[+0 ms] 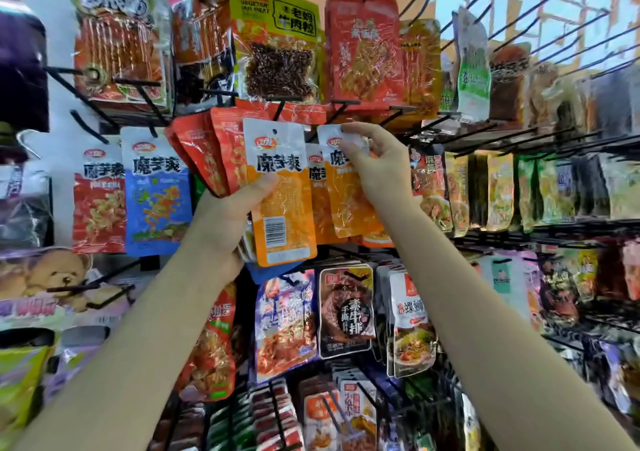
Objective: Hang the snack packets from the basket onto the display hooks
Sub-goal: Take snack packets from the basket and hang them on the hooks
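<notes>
My left hand grips a fan of snack packets: an orange-and-white packet in front and several red packets behind it. My right hand pinches the white top of another orange packet up at a black display hook in the middle row. A further orange packet hangs just behind it. The basket is out of view.
Rows of black hooks cover the wall, most loaded with packets: a blue packet and a red packet at left, dark and purple packets below, green and yellow ones at right. Bare hooks stick out at the upper right.
</notes>
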Tool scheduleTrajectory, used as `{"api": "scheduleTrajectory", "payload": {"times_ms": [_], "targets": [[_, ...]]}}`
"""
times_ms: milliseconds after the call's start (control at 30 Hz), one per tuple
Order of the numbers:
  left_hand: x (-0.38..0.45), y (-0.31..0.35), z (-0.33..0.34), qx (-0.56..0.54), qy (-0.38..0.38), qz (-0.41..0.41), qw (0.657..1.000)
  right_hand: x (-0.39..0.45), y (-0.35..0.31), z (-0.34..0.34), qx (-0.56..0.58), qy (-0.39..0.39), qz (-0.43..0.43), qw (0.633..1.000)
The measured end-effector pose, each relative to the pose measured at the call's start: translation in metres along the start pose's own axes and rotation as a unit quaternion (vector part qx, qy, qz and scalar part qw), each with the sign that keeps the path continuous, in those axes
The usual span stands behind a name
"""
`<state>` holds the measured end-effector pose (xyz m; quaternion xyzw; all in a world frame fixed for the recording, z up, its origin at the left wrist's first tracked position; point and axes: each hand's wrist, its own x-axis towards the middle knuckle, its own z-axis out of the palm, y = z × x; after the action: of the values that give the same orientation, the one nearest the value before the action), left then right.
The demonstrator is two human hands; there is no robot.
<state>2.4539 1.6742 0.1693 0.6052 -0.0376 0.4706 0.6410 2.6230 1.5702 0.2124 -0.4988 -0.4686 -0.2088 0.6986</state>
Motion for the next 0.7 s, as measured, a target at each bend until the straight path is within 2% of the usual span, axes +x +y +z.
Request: {"api": "scheduleTrajectory", "payload": {"times_ms": [167,500,600,700], "targets": [[-0.001,-0.006,0.004,-0.003,0.018,-0.001,1.000,0.002,0.005,0.001,-0.015,-0.028,-0.028,0.999],[-0.004,-0.010,0.005,0.011,0.018,0.002,1.000,0.005,0.013,-0.002,-0.022,-0.032,-0.012,0.999],[-0.004,-0.009,0.007,0.017,0.017,-0.002,1.000,0.006,0.014,0.002,-0.101,-0.058,0.018,0.993],[-0.001,-0.009,0.008,0.017,0.012,0.001,1.000,-0.004,0.011,0.001,-0.195,-0.013,-0.049,0.980]]}}
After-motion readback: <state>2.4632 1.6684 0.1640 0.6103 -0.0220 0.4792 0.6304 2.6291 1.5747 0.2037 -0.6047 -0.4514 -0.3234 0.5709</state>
